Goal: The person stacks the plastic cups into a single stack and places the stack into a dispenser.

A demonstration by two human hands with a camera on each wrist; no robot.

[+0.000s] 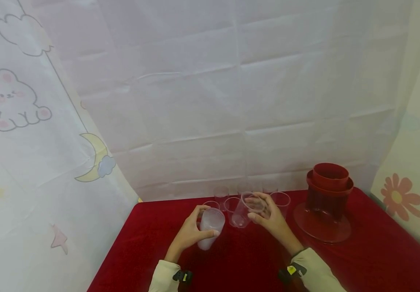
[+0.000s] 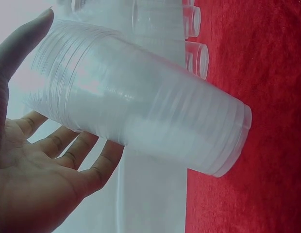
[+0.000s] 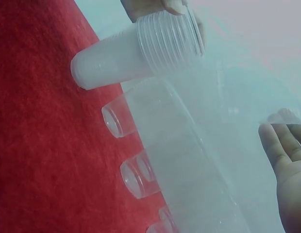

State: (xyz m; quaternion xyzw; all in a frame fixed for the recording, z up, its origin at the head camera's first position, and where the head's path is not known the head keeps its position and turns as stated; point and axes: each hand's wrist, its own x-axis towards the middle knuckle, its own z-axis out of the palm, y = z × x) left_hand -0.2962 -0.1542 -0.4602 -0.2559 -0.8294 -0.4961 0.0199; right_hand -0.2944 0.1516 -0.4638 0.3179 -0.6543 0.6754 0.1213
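In the head view my left hand [image 1: 189, 231] grips a nested stack of clear plastic cups [image 1: 211, 222], thumb on the near side. The left wrist view shows the stack [image 2: 155, 102] tilted, its ribbed rims toward the palm and its bases over the red cloth. My right hand [image 1: 270, 217] holds a single clear plastic cup [image 1: 240, 215] near its rim, tilted beside the stack. In the right wrist view the right hand's fingers [image 3: 286, 145] are extended, and that cup hardly shows. Several clear cups [image 1: 221, 196] stand upright behind both hands.
A red cloth [image 1: 151, 235] covers the table. At the right stands a dark red cylindrical container [image 1: 326, 202] on a round base [image 1: 321, 231]. Close behind the cups hangs a white curtain [image 1: 195, 121], with printed sheets on both sides.
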